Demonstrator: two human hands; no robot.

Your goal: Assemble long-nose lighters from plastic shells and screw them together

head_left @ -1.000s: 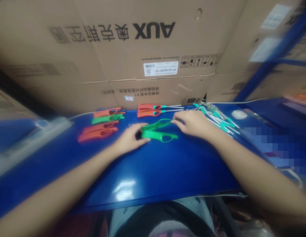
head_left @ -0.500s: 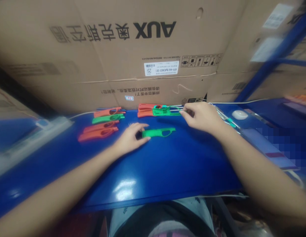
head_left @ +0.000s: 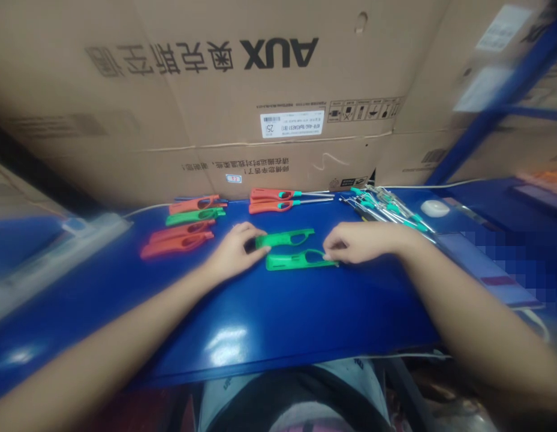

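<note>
My left hand (head_left: 243, 247) grips the left end of a green lighter casing (head_left: 287, 237) between thumb and fingers. The casing's looped trigger opening points right. Just nearer to me lies a second green casing half (head_left: 285, 261), long and hollow, with a similar loop. Its right end is pinched by the fingertips of my right hand (head_left: 348, 245). The two green pieces are roughly parallel, with a narrow gap between them. Behind them, two orange lighters (head_left: 271, 206) with teal collars and metal tubes lie side by side.
Left of my hands, orange casings (head_left: 177, 245) and a green casing (head_left: 195, 216) lie in a column. Several metal tubes with teal parts (head_left: 386, 207) are piled at the back right. A white rounded object (head_left: 434, 208) sits beyond them. A large cardboard sheet (head_left: 206, 108) stands behind the table.
My right hand has brought its green casing half from over the orange lighters down towards me, below the other green casing. My left hand has barely moved and keeps its hold.
</note>
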